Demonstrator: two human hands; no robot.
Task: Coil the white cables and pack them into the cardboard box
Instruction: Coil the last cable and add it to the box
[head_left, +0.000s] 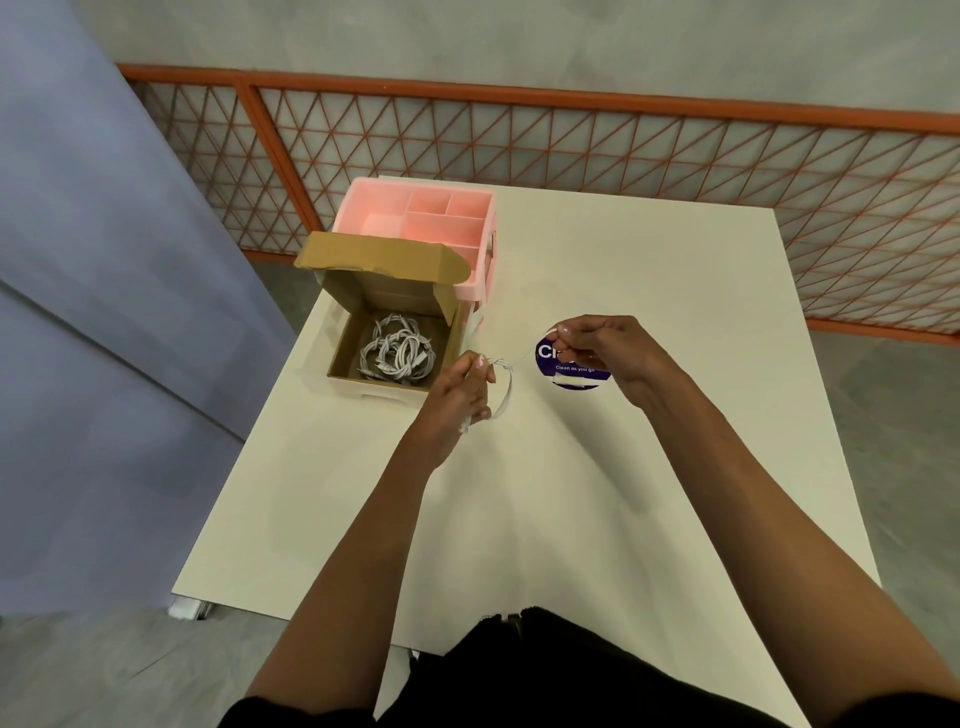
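While several coiled cables already lie in the open cardboard box, 1 white cable is not yet packed, part-looped above the table just beside the box, pinched by left hand and right hand.

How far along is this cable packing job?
Done: a bundle of coiled white cables already lies in the open cardboard box. In hand: one more white cable, its loops held by the left hand while the right hand pinches its loose end above the table. Left: finishing that coil and placing it in the box.
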